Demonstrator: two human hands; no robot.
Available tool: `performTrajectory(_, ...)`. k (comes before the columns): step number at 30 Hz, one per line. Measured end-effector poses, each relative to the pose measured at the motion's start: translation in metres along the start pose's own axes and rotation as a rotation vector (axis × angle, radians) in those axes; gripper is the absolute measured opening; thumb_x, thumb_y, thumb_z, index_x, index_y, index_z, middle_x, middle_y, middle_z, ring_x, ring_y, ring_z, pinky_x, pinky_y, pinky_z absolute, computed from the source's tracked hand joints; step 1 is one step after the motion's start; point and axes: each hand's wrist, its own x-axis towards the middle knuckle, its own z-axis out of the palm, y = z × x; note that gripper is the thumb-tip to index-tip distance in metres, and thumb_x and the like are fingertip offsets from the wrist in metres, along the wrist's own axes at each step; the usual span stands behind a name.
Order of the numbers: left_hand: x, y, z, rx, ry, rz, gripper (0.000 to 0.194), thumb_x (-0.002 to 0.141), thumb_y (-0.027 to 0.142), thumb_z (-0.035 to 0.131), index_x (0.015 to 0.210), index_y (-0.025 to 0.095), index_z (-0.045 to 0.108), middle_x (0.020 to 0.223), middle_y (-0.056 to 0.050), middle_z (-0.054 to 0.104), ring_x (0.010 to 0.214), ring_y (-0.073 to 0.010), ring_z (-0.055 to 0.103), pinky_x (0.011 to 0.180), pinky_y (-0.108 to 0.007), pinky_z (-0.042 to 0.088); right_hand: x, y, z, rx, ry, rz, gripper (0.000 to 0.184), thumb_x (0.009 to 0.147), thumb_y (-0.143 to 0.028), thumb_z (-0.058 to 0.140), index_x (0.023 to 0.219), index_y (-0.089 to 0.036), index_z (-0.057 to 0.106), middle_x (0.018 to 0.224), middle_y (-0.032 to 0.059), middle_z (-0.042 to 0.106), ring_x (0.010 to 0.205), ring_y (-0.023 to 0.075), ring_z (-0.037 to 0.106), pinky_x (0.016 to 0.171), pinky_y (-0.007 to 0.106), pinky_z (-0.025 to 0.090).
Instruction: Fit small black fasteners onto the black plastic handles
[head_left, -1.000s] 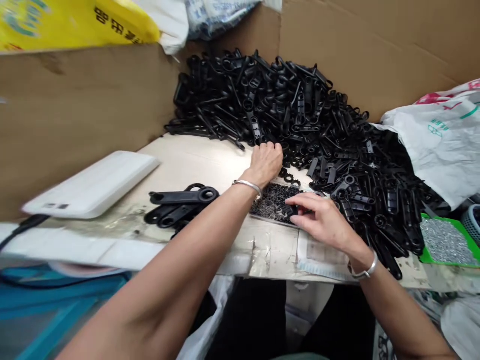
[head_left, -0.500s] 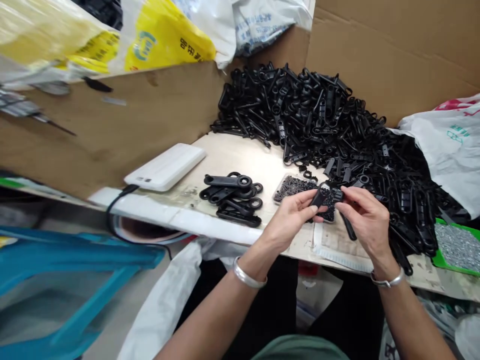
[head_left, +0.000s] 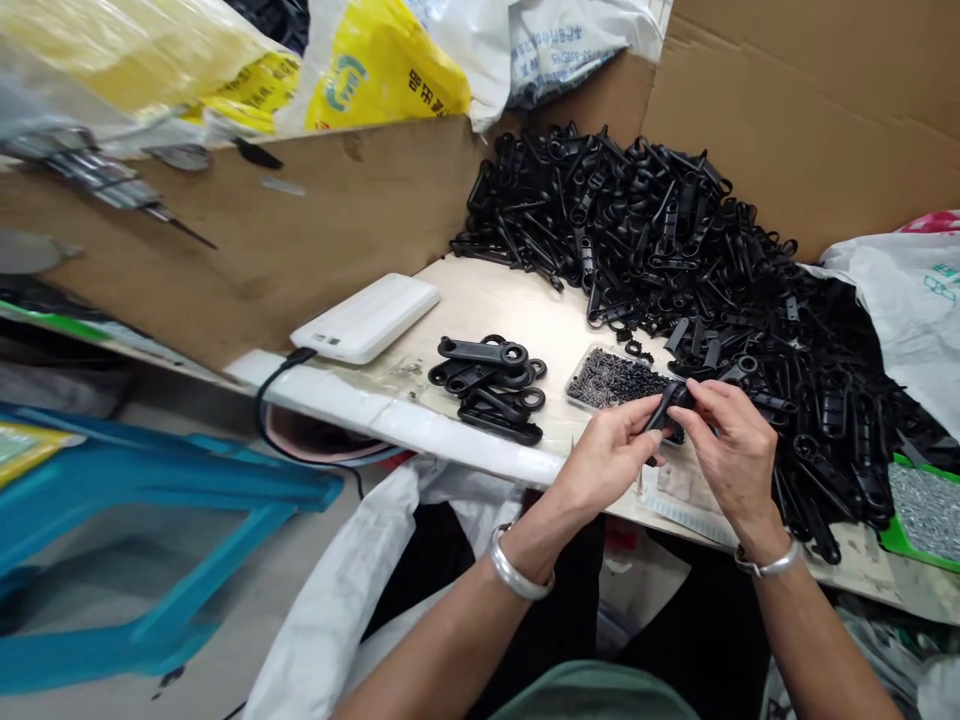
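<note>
My left hand is closed round a black plastic arm, an elongated piece held at a slant in front of me. At its upper end, the thumb and fingertips of my right hand pinch the piece; whether a smaller part is between them is hidden. Just behind my hands lies a clear shallow box of tiny dark parts, partly covered by my fingers. To the left, several similar black arms with ring-shaped ends are stacked on the table.
A large heap of black plastic parts fills the back and right. A green tray of small silvery pieces sits at the right edge. A white power bank with a black cable lies left. An electric screwdriver hangs by the cardboard wall.
My two hands have come together on the black arm, the right fingertips now against its end. My view has swung left, so the scene sits further right.
</note>
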Motion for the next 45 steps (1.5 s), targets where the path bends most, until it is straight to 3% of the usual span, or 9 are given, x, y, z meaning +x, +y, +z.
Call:
performTrajectory(8,-0.008,-0.012,-0.007,0.16,-0.016,0.032,0.042,0.082,0.017,0.056,0.124,0.015,0.062,0.096,-0.007,0.071,0.078,-0.0164,0.064,0.063,-0.024,0.054,0.001,0.002,-0.002,0.142,-0.147,0.128,0.019,0.083,-0.029,0.068,0.1,-0.022,0.071,0.098,0.0057,0.065,0.08,0.017,0.064,0.067,0.031,0.058)
performTrajectory(14,-0.016,-0.019,-0.009,0.101,-0.06,0.039,0.05,0.084,0.017,0.054,0.134,0.014,0.052,0.106,-0.011,0.07,0.091,-0.0198,0.066,0.063,-0.023,0.053,-0.004,0.019,-0.012,0.521,-0.27,0.482,0.028,0.077,-0.037,0.073,0.102,-0.023,0.072,0.098,0.0045,0.067,0.076,0.0162,0.065,0.068,0.032,0.058)
performTrajectory(17,-0.019,-0.015,-0.007,0.142,-0.046,0.013,0.049,0.087,0.024,0.055,0.134,0.015,0.051,0.092,-0.008,0.071,0.068,-0.014,0.064,0.051,-0.02,0.048,-0.011,0.016,-0.013,0.564,-0.339,0.57,0.028,0.08,-0.04,0.07,0.102,-0.022,0.073,0.092,0.0044,0.071,0.071,0.0158,0.067,0.065,0.03,0.058)
performTrajectory(23,-0.022,-0.004,-0.012,0.506,0.146,0.153,0.03,0.093,0.027,0.048,0.115,0.013,0.063,0.064,-0.001,0.066,0.058,-0.0125,0.061,0.06,-0.022,0.05,-0.01,-0.019,0.009,0.483,-0.253,0.563,0.019,0.08,-0.035,0.069,0.087,-0.018,0.074,0.061,-0.0008,0.066,0.051,0.0119,0.06,0.053,0.024,0.051)
performTrajectory(28,-0.026,0.011,-0.045,1.211,0.207,0.382,0.033,0.093,0.016,0.042,0.122,0.013,0.059,0.087,-0.008,0.073,0.068,-0.0162,0.066,0.062,-0.026,0.049,0.029,0.004,0.03,0.564,-0.658,0.466,0.035,0.083,-0.04,0.064,0.107,-0.017,0.07,0.067,0.001,0.068,0.059,0.0153,0.065,0.06,0.028,0.054)
performTrajectory(33,-0.021,0.033,-0.077,1.841,0.188,0.266,0.037,0.088,0.005,0.041,0.116,0.016,0.062,0.088,-0.01,0.071,0.085,-0.025,0.064,0.07,-0.037,0.043,0.09,0.05,0.052,-0.109,-0.536,0.199,0.03,0.088,-0.03,0.057,0.113,-0.019,0.069,0.08,0.0045,0.072,0.075,0.019,0.068,0.077,0.032,0.05)
performTrajectory(38,-0.009,0.044,-0.092,2.0,0.158,0.12,0.025,0.088,0.008,0.045,0.091,0.019,0.067,0.091,-0.011,0.067,0.095,-0.0282,0.056,0.079,-0.044,0.036,0.114,0.059,0.096,-0.295,-0.723,0.068,0.029,0.084,-0.03,0.062,0.112,-0.024,0.069,0.115,0.0101,0.069,0.105,0.025,0.062,0.088,0.033,0.044)
performTrajectory(41,0.0,0.055,-0.094,1.991,0.112,0.087,0.019,0.089,0.014,0.05,0.089,0.02,0.068,0.093,-0.01,0.067,0.096,-0.028,0.056,0.08,-0.044,0.035,0.117,0.063,0.114,-0.28,-0.731,0.091,0.016,0.08,-0.025,0.064,0.092,-0.021,0.073,0.1,0.0105,0.072,0.1,0.0243,0.062,0.084,0.03,0.044)
performTrajectory(45,0.04,0.072,-0.088,1.878,0.056,0.119,0.02,0.093,0.022,0.049,0.093,0.017,0.068,0.088,-0.01,0.069,0.091,-0.0253,0.06,0.077,-0.038,0.04,0.122,0.075,0.109,-0.216,-0.667,0.147,0.013,0.08,-0.022,0.06,0.085,-0.019,0.072,0.085,0.0067,0.073,0.087,0.0209,0.064,0.081,0.029,0.044)
